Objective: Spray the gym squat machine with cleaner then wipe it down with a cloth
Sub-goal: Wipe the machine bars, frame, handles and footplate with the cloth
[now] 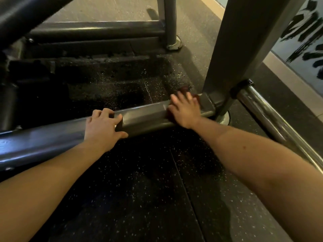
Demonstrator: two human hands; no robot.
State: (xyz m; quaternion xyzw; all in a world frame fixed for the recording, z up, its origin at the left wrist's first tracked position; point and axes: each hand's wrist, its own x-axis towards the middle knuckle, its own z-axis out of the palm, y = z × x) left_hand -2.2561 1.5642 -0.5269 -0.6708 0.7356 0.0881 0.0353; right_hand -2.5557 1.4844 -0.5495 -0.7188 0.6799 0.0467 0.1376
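The right hand (185,111) presses the cloth (185,89) flat, fingers spread, on the bar (145,117); the left hand (103,127) curls round it. Wipe firmly into the post (236,49) joint (grime likely gathers there).

Speckled black rubber floor (122,198) bears the machine frame (148,117) on 2 round feet (174,45).

A dark reddish-brown cloth (184,89) is pressed onto the low grey square steel frame bar (145,117) by the right hand (185,110), beside the grey upright post (236,41); the bar is gripped by the left hand (103,126).
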